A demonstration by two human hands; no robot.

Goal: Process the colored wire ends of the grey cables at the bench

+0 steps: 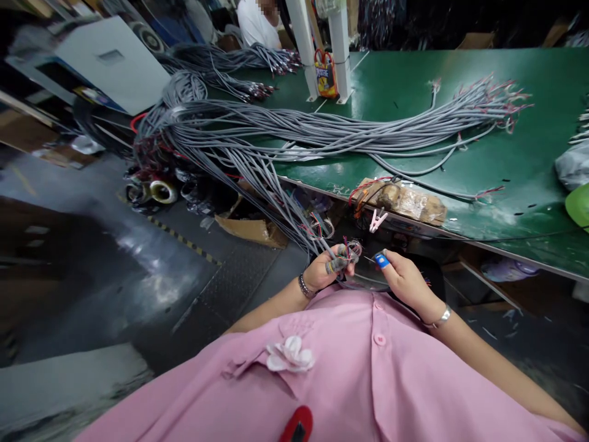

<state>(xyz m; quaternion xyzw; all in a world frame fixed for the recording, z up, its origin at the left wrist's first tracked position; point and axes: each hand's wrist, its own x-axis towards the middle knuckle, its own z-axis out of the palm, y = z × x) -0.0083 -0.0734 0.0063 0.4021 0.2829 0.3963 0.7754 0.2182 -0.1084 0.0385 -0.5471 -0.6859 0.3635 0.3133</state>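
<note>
My left hand (327, 269), with covers on its thumb and fingertip, is closed around the end of a grey cable. Thin coloured wires (353, 250) fan out of that end in a tangle. Just to its right, my right hand (405, 275) is closed in a pinch, with blue tape on the thumb. A thin strand or pointed tip sticks out of the pinch towards the wires; I cannot make out what it is. Several more grey cables (285, 199) hang from the bench down to my left hand.
A long bundle of grey cables (322, 126) lies across the green bench (538, 166). At the bench's front edge are a taped wooden block (414, 202) and a pink clip (377, 220). White posts (341, 55) rise behind. Wire coils (162, 191) and cardboard (251, 230) sit below left. A person (258, 24) is behind the bench.
</note>
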